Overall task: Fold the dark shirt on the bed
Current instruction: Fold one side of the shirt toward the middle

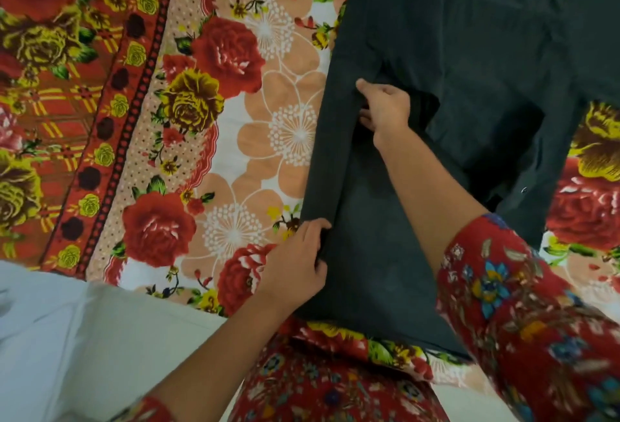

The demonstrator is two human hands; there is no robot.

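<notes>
Shirt [486, 52] spread on the bedspread [167, 86], toward the right of the view.

The bedspread is left uncovered widely to the left of the shirt and narrowly to its right. A long strip along the shirt's left side [330, 159] is turned over onto the body. This strip is gripped at its near end by the left hand [295, 267] and pinched farther away by the right hand [385, 107], which is placed behind the left hand. A sleeve [536, 169] is laid on the right, cuff toward the person.
</notes>
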